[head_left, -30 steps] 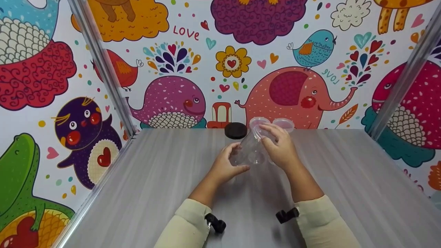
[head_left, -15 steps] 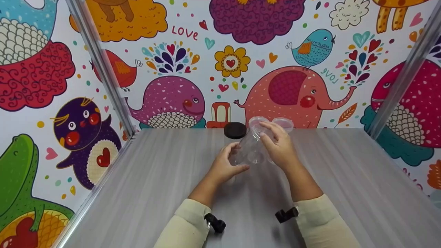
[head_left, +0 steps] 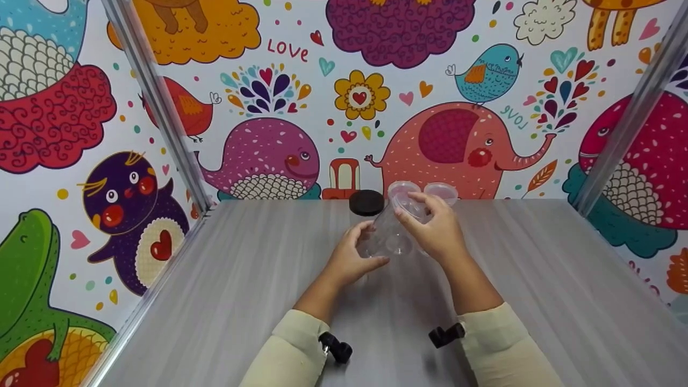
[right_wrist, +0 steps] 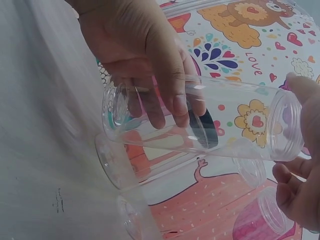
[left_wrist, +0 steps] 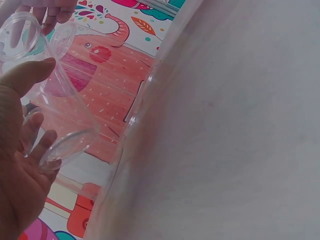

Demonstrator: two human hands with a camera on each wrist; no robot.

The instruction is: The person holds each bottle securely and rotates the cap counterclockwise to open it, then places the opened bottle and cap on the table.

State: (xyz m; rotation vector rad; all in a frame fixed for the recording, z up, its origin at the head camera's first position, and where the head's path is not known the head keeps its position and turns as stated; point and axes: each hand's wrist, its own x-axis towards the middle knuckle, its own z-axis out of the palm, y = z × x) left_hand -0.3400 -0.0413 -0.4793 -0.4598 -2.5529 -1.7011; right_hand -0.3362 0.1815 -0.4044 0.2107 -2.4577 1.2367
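Between my two hands a clear plastic jar [head_left: 382,232], lidless, is tilted with its threaded mouth up towards the right. My left hand [head_left: 350,259] grips its lower body, thumb on the near side and fingers round the far side. Over the mouth end, my right hand [head_left: 442,230] holds the rim with thumb and fingers. The right wrist view shows the see-through jar wall [right_wrist: 235,132] lying across the frame, with the left hand [right_wrist: 142,60] around its base end and the right fingers [right_wrist: 292,192] by the threaded neck.
Behind the held jar stands another jar with a black lid [head_left: 366,203]. Two more clear open jars stand at the back, one with its rim [head_left: 442,191] right of the right hand. A cartoon-printed wall [head_left: 269,150] and metal posts [head_left: 161,107] border the grey table [head_left: 242,279].
My right thumb and fingers have shifted slightly left and lower round the jar's mouth. The left hand and the jar have stayed nearly in place.
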